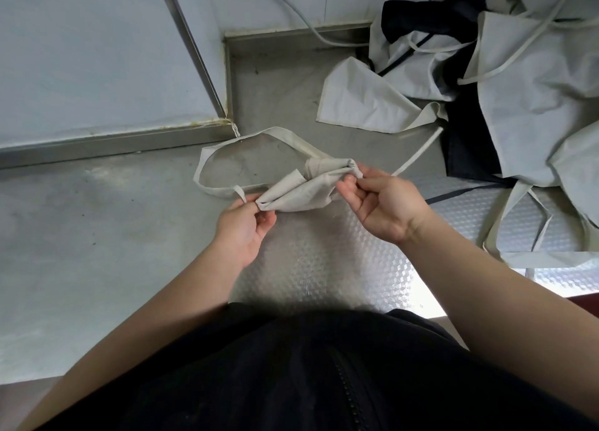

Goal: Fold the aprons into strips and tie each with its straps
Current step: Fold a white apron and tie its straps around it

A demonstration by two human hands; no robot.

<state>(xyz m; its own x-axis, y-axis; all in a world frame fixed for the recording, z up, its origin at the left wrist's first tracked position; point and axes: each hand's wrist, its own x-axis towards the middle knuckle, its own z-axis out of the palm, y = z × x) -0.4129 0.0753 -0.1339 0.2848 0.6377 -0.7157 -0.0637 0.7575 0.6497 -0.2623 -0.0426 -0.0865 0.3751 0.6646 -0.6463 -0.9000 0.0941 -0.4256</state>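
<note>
A pale grey apron (299, 192) folded into a short strip hangs between my hands above the steel table (97, 236). My left hand (243, 232) pinches its left end between thumb and fingers. My right hand (379, 203) pinches the right end, where the cloth is bunched. A strap (227, 145) runs off the strip in a wide loop and lies on the table behind it. A second strap (418, 153) trails away to the right.
A heap of loose pale aprons (534, 90) with dark cloth (466, 145) among them fills the right side of the table. One apron corner (363, 100) lies flat at the back. White wall panels (97, 57) and a cable (311, 28) stand behind.
</note>
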